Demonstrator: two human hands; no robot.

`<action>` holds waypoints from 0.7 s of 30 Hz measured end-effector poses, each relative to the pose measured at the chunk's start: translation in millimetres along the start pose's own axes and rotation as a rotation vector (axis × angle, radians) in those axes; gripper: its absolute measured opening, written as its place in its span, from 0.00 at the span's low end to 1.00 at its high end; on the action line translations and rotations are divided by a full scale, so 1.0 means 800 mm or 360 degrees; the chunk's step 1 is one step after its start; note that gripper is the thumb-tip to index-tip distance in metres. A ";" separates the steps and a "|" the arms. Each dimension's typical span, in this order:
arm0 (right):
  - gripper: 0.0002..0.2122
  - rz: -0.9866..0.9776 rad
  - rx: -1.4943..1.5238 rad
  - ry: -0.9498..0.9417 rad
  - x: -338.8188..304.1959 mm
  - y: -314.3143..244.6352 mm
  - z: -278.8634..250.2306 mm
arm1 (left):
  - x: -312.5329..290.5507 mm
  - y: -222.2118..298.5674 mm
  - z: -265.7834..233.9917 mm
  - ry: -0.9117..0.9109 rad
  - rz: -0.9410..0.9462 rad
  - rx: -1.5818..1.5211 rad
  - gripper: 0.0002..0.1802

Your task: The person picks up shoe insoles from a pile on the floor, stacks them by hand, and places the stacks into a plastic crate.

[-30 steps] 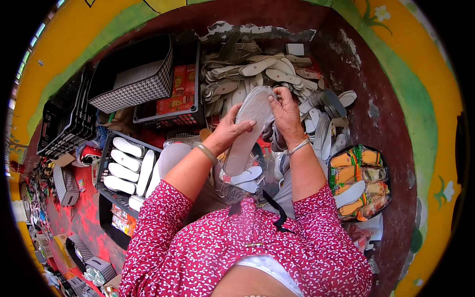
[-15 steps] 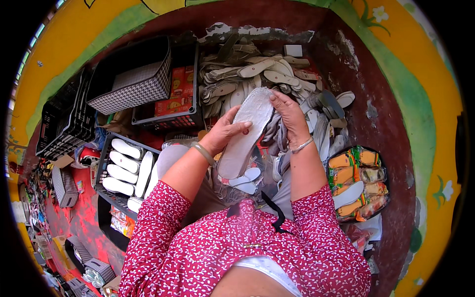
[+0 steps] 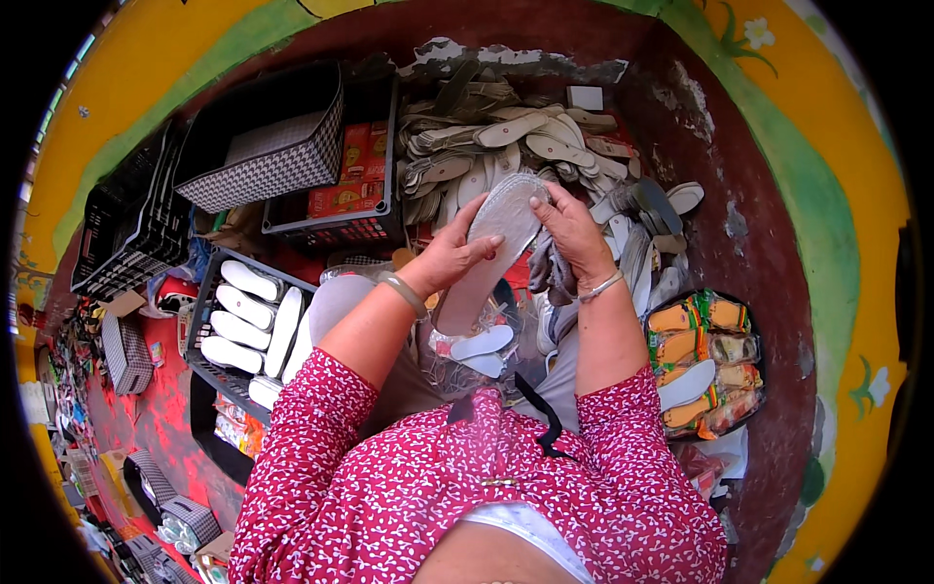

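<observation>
Between my two hands, above my lap, is a pale grey-white insole (image 3: pixel 479 277), its rounded upper end tilted away from me. My left hand (image 3: pixel 454 255) grips its left edge, thumb lying across the surface. At the upper right edge, my right hand (image 3: pixel 576 234) pinches the insole between thumb and fingers. A crumpled grey cloth (image 3: pixel 553 271) hangs beneath my right hand, apparently held in its lower fingers. Below the insole, small white insoles (image 3: pixel 482 343) lie on clear plastic over my lap.
A heap of insoles (image 3: pixel 545 146) lies against the far wall. At left stand a crate of white insoles (image 3: pixel 206 307), a checked basket (image 3: pixel 263 170) and a black crate (image 3: pixel 336 234) with red boxes. A tray of packaged orange insoles (image 3: pixel 705 355) sits at right.
The insole has tipped, so its upper end now shows more edge-on and its surface looks darker. Both hands stay on it, the right hand's fingers shifted slightly along the edge.
</observation>
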State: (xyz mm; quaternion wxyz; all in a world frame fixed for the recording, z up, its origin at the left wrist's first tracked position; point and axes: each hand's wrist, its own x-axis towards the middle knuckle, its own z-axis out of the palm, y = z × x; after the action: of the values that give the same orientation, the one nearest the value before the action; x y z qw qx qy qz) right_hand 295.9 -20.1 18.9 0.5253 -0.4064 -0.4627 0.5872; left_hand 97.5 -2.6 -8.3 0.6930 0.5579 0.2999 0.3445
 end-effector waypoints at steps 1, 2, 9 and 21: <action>0.20 -0.0008 0.0005 0.0029 0.002 0.005 0.002 | 0.000 -0.003 0.000 0.0018 -0.0016 0.0079 0.36; 0.22 -0.0015 0.0009 0.0060 0.005 0.011 0.004 | 0.000 -0.005 0.001 0.0034 -0.0032 0.0155 0.36; 0.41 0.0364 -0.0140 0.0139 0.014 0.027 0.015 | 0.012 0.004 -0.010 0.0410 0.0117 -0.0284 0.32; 0.31 0.0318 -0.0177 -0.0129 0.009 0.003 0.041 | 0.012 0.002 -0.015 0.0210 0.0108 0.0045 0.32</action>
State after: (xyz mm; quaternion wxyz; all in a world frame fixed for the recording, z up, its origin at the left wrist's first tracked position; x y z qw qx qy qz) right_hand 263.1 -16.9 24.4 0.4216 -0.4549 -0.4727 0.6260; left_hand 93.3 12.4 -9.3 0.6517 0.5535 0.3306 0.3995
